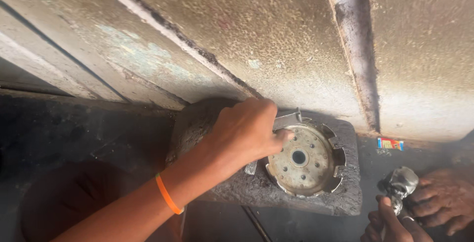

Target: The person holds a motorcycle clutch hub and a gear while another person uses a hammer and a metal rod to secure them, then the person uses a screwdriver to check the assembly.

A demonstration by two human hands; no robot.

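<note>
My left hand (244, 133), with an orange band on its wrist, reaches in from the lower left. It grips the left rim of a round, notched metal part (306, 160), thumb pressed on the part's face and fingers curled over the far edge. The part has a centre hole with small holes around it, and lies flat on a dark, rough block (340, 200). A bent metal tab (289, 118) sticks out just past my fingers. My right hand is out of view.
Another person's two grimy hands (434, 202) at the lower right hold a small shiny metal piece (400, 183). A stained concrete wall (276, 39) rises right behind the block. A small coloured wrapper (390, 144) lies by the wall. The floor is dark and oily.
</note>
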